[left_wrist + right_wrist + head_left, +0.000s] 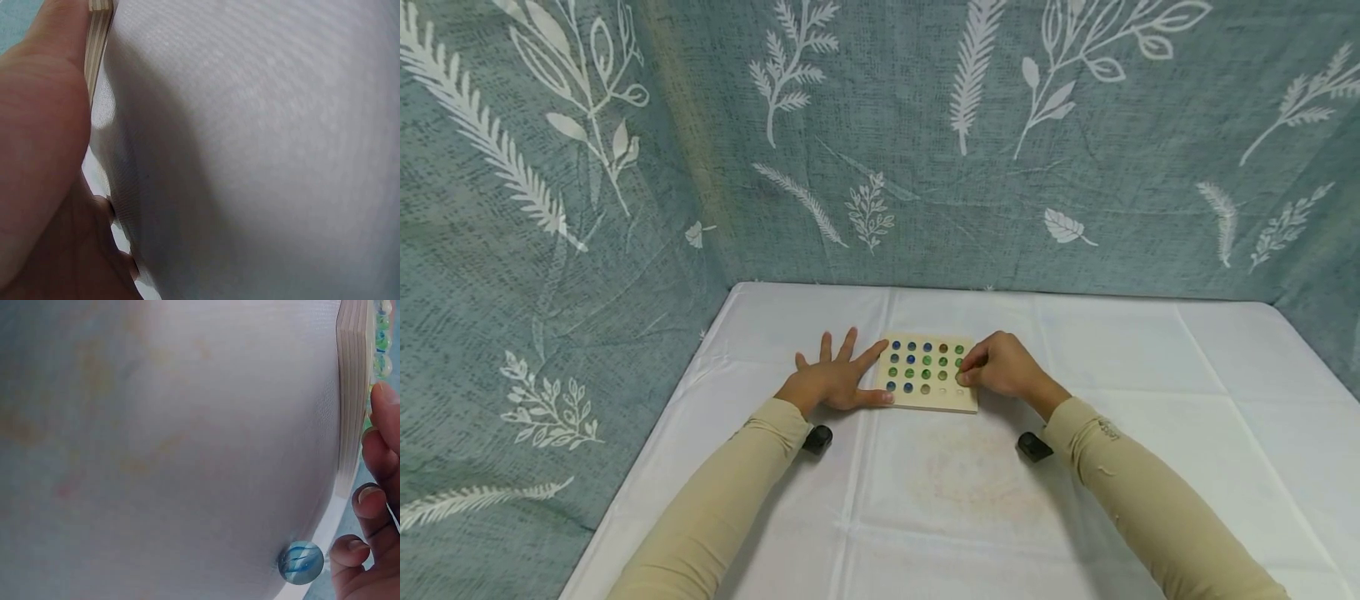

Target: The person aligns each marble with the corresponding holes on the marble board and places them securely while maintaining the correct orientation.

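A light wooden board lies on the table, bearing rows of blue, green, brownish and clear glass marbles. At its near right corner, two hollows show no marble. My left hand lies with spread fingers at the board's left side, thumb and index finger touching its edge. Over the right edge, my right hand pinches a greenish marble between thumb and index finger; the fingers hide most of it. A clear marble with blue swirls rests on the cloth below the right hand's curled other fingers.
A white cloth with creases and faint stains covers the table. Blue-green leaf-patterned fabric hangs behind and on the left. A black device sits under the left wrist, another black device under the right.
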A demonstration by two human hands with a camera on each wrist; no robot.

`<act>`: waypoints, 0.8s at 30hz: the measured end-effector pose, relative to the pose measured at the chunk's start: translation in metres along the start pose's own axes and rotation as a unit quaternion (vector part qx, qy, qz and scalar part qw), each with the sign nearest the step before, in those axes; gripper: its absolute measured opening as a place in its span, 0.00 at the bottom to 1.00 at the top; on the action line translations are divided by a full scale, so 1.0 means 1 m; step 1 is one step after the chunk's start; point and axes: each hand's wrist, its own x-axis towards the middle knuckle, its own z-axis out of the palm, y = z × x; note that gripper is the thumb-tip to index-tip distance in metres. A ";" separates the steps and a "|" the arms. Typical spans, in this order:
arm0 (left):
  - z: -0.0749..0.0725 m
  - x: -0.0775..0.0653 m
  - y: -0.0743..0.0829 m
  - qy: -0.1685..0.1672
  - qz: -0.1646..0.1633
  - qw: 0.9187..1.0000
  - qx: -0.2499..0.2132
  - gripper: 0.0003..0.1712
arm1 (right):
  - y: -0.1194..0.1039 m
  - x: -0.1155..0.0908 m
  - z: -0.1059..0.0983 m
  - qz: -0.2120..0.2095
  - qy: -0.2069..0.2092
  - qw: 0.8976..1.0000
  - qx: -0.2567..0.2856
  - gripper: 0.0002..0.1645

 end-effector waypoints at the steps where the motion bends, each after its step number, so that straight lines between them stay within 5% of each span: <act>1: 0.000 0.000 0.000 0.000 0.000 1.000 0.000 0.58 | 0.000 0.000 0.000 0.001 -0.001 1.000 -0.001 0.05; 11: 0.000 0.000 0.001 0.005 0.001 1.000 0.003 0.57 | 0.004 -0.005 -0.009 -0.006 -0.008 1.000 0.001 0.08; 24: -0.001 -0.001 0.001 -0.001 -0.002 1.000 -0.004 0.57 | 0.042 -0.022 -0.042 0.029 -0.033 0.999 0.006 0.09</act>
